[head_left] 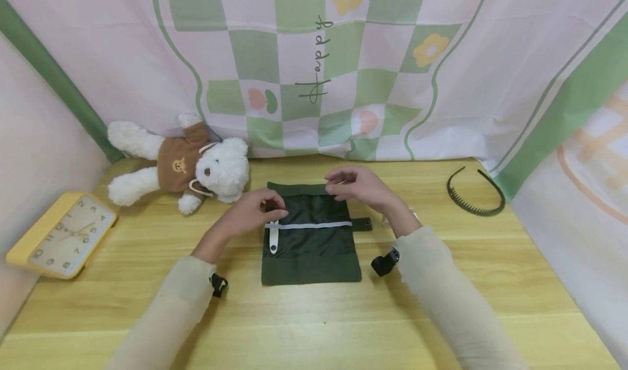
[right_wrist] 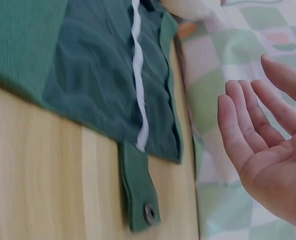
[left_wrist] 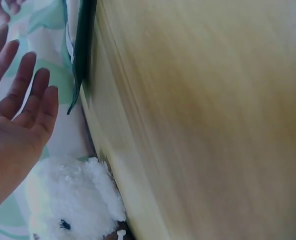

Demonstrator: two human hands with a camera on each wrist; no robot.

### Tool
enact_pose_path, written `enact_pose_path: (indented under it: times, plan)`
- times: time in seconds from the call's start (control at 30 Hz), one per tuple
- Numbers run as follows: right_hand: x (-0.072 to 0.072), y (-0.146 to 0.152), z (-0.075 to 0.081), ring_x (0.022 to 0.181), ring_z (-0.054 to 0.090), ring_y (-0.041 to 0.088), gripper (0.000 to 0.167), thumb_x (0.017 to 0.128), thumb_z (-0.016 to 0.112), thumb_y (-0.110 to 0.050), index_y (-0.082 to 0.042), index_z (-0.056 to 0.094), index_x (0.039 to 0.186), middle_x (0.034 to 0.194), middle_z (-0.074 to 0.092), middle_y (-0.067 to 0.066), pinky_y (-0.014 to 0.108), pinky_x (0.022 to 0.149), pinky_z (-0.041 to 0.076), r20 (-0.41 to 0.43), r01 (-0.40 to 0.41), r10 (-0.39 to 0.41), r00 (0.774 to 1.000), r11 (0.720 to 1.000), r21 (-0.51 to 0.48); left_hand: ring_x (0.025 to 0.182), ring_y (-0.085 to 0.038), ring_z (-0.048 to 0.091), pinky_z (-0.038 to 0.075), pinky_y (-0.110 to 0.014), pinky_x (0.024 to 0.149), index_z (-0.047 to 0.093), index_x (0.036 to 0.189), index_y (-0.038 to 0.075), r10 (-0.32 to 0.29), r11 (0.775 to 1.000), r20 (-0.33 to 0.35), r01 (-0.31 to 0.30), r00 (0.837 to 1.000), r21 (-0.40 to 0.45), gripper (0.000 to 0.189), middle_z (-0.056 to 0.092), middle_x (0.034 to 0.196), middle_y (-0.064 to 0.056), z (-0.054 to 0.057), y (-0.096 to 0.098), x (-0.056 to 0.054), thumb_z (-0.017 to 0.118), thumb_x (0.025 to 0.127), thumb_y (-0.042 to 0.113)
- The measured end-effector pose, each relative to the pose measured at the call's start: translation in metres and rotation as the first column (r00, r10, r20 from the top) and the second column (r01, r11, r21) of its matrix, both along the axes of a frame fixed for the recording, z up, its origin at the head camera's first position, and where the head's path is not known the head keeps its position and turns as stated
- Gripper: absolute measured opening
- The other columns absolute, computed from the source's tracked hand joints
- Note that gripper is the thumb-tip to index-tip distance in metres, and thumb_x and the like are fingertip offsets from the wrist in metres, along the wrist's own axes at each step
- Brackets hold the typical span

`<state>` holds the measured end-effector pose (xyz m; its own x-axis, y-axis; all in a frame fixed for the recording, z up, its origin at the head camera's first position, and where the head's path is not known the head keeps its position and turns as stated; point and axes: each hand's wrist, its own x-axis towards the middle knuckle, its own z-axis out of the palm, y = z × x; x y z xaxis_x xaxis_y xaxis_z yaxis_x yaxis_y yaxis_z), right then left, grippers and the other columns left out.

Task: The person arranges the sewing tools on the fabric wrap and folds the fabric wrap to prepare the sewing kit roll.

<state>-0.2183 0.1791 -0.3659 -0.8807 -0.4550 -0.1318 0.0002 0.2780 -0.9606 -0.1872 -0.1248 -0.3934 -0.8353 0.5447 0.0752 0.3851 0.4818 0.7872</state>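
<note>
A dark green fabric roll-up case (head_left: 312, 269) lies unfolded on the wooden table, with a white elastic band (head_left: 324, 226) across its middle. Under the band's left end is tucked a slim white tool (head_left: 273, 242) with a dark dot near its lower end; its exact kind is unclear. My left hand (head_left: 251, 212) hovers over the case's left side, fingers loosely bent and holding nothing. Above the upper right corner is my right hand (head_left: 360, 186), its fingers relaxed and its palm bare in the right wrist view. From the case's right edge sticks a strap (right_wrist: 138, 192) with a metal snap.
A white plush toy (head_left: 223, 168) in a brown top lies at the back left, near a yellow clock (head_left: 68, 234). At the back right lies a black toothed headband (head_left: 476, 201). My right wrist partly hides a small pale object (head_left: 386, 220). A patterned curtain (head_left: 304, 54) hangs behind the table.
</note>
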Motion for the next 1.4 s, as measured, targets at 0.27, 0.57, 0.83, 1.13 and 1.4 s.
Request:
enact_pose_path:
  times: [0.27,0.57,0.83,1.13,1.4]
  plan:
    - [0.003,0.028,0.006,0.118,0.057,0.047,0.047,0.099,0.068,-0.012,0.008,0.054,0.139,0.127,0.059,0.025,0.052,0.098,0.051,-0.014,0.051,-0.050,0.999,0.998,0.023,0.083,-0.020,0.058,0.049,-0.037,0.075,0.072,0.107,0.011,0.007,0.999,-0.011,-0.008,1.000,-0.044,0.021,0.067,0.102,0.001,-0.003,0.000,-0.003,0.074,0.096,0.029]
    - [0.011,0.059,0.006,0.115,0.061,0.044,0.052,0.098,0.070,-0.021,0.007,0.054,0.139,0.130,0.059,0.026,0.052,0.097,0.052,-0.043,0.068,-0.065,0.997,0.993,0.100,0.109,-0.023,0.062,0.051,-0.043,0.092,0.073,0.113,0.010,-0.049,0.992,-0.065,0.041,0.997,-0.122,0.032,0.068,0.119,-0.003,-0.009,0.002,-0.008,0.076,0.093,0.034]
    - [0.019,0.083,0.002,0.106,0.066,0.040,0.051,0.098,0.071,-0.027,0.003,0.057,0.137,0.130,0.062,0.021,0.048,0.084,0.056,-0.061,0.058,-0.046,0.997,0.976,0.210,0.139,-0.030,0.046,0.041,-0.048,0.109,0.070,0.125,0.012,-0.108,0.972,0.015,0.109,0.994,-0.208,0.043,0.058,0.142,-0.007,-0.010,0.006,-0.011,0.074,0.093,0.042]
    - [0.027,0.095,-0.002,0.102,0.067,0.032,0.048,0.097,0.072,-0.020,0.008,0.058,0.133,0.127,0.062,0.025,0.038,0.085,0.057,-0.043,0.014,-0.004,0.999,0.973,0.231,0.150,-0.030,0.027,0.033,-0.050,0.115,0.067,0.132,0.011,-0.124,0.956,0.119,0.151,0.985,-0.253,0.049,0.047,0.154,-0.008,-0.010,0.004,-0.009,0.075,0.093,0.040]
    - [0.031,0.104,-0.008,0.095,0.066,0.032,0.043,0.095,0.074,-0.019,0.007,0.061,0.126,0.112,0.066,0.019,0.044,0.079,0.058,0.016,-0.022,0.018,1.000,0.964,0.265,0.147,-0.036,0.032,0.036,-0.051,0.113,0.071,0.127,0.010,-0.160,0.948,0.109,0.184,0.981,-0.260,0.040,0.046,0.154,-0.013,-0.012,0.004,-0.010,0.073,0.096,0.034]
